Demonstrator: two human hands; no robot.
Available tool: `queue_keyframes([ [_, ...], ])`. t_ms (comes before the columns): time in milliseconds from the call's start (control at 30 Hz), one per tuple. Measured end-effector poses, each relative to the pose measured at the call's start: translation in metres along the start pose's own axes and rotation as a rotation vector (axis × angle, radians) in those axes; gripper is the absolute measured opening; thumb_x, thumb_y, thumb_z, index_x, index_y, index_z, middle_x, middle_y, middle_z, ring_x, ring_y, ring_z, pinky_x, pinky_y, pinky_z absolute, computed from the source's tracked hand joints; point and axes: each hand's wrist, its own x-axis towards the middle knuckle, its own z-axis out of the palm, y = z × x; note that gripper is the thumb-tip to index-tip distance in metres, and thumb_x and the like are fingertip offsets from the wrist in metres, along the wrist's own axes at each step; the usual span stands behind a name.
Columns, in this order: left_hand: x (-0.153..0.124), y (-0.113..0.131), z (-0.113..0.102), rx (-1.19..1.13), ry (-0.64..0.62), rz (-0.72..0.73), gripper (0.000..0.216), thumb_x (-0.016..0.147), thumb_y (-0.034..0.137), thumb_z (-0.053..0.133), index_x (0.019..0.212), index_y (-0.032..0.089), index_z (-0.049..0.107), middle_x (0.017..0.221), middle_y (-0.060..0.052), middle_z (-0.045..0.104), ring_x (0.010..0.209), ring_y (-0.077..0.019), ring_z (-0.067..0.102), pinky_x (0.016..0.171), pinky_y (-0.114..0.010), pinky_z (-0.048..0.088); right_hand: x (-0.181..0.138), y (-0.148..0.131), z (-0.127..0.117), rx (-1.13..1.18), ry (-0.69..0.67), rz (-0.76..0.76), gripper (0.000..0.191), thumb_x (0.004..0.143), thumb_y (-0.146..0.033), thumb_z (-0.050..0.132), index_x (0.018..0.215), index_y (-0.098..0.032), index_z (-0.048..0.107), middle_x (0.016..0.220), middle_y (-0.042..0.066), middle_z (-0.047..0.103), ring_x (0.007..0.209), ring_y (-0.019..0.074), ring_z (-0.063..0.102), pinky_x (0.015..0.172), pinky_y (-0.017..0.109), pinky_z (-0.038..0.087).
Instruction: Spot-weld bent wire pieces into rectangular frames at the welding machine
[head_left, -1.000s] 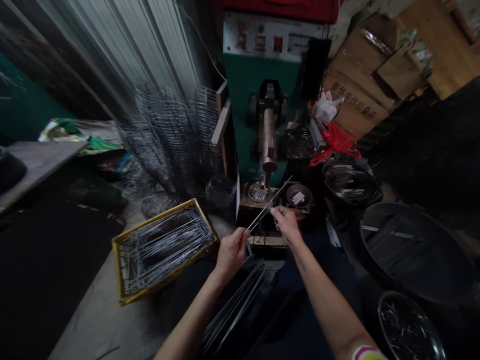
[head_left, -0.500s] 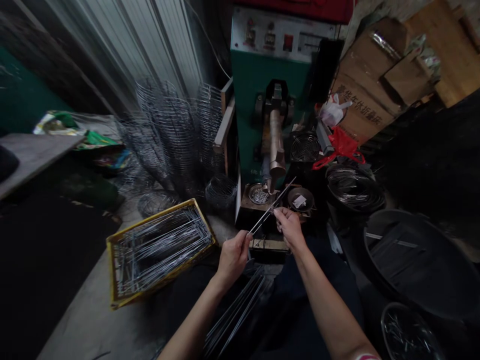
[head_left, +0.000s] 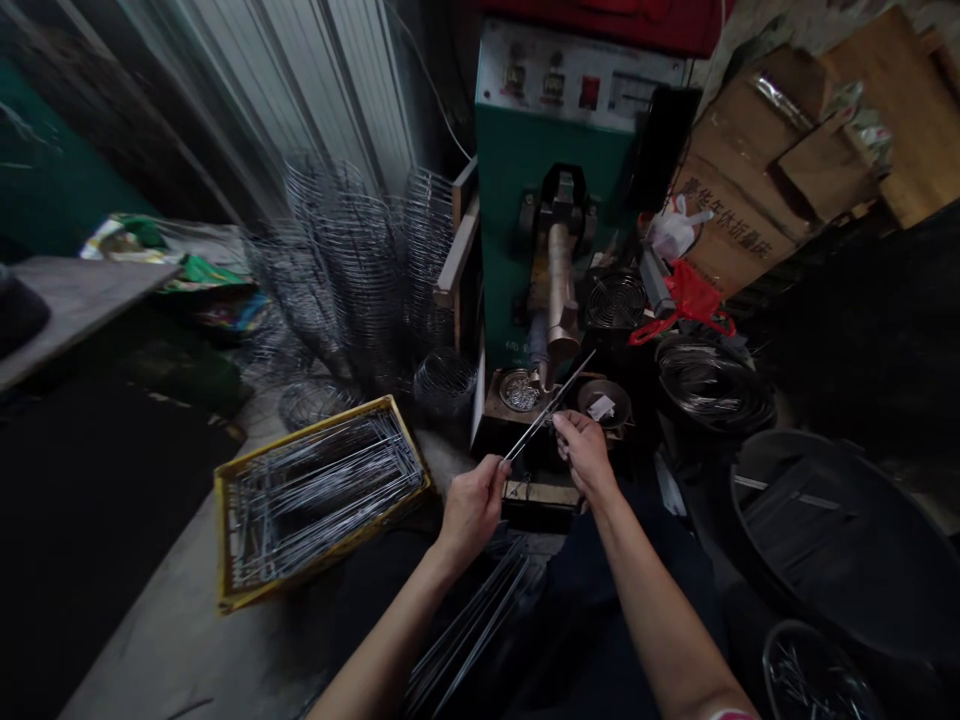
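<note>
My left hand (head_left: 472, 505) is closed around the lower end of a thin metal rod (head_left: 541, 417), which slants up and to the right. My right hand (head_left: 583, 452) is pinched closed beside the rod's middle; what its fingertips hold is too small to make out. Beyond the rod, the tapered metal tip (head_left: 541, 372) of a green machine (head_left: 510, 260) points down. Left of that tip is a round dish of small metal pieces (head_left: 520, 392). A dark bowl (head_left: 613, 400) with a white bit in it lies behind my right hand.
On the left stands a yellow crate (head_left: 315, 590) of metal rods. Stacked wire baskets (head_left: 352, 260) rise behind it. More rods (head_left: 480, 625) lie below my hands. To the right are a coil of wire (head_left: 709, 385), a large dark tub (head_left: 847, 540) and a cardboard box (head_left: 742, 200).
The view has shifted slightly, moving the machine a little right in the picture. Both hands keep nearly the same pose, and the rod's angle to the machine is almost unchanged.
</note>
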Motion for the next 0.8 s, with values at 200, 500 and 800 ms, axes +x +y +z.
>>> queue_keyframes([
  [200,0.005,0.002,-0.001,0.001,-0.001,-0.016,0.028,0.098,0.033,0.039,0.075,0.021,0.049,0.058,0.003,0.045,0.052,-0.0125,0.045,0.055,-0.024,0.029,0.006,-0.003,0.001,0.019,-0.010,0.001,0.032,0.070,-0.043,0.075,0.067,-0.017,0.056,0.050,-0.010,0.036,0.038,0.0028,0.027,0.034,0.016,0.022],
  [500,0.010,0.006,-0.002,0.018,0.005,-0.043,0.029,0.098,0.036,0.037,0.076,0.022,0.049,0.058,0.003,0.045,0.051,-0.0131,0.045,0.054,-0.025,0.029,0.012,-0.009,0.004,0.023,-0.016,-0.001,0.034,0.068,-0.043,0.077,0.065,-0.017,0.054,0.049,-0.010,0.035,0.038,0.0027,0.027,0.033,0.016,0.021],
  [800,0.014,0.007,-0.007,-0.002,0.023,-0.031,0.029,0.098,0.035,0.037,0.073,0.022,0.047,0.057,0.004,0.044,0.050,-0.0131,0.043,0.054,-0.025,0.028,0.017,-0.013,0.008,0.034,-0.029,0.013,0.033,0.067,-0.042,0.078,0.065,-0.017,0.056,0.050,-0.009,0.036,0.038,0.0023,0.028,0.033,0.016,0.020],
])
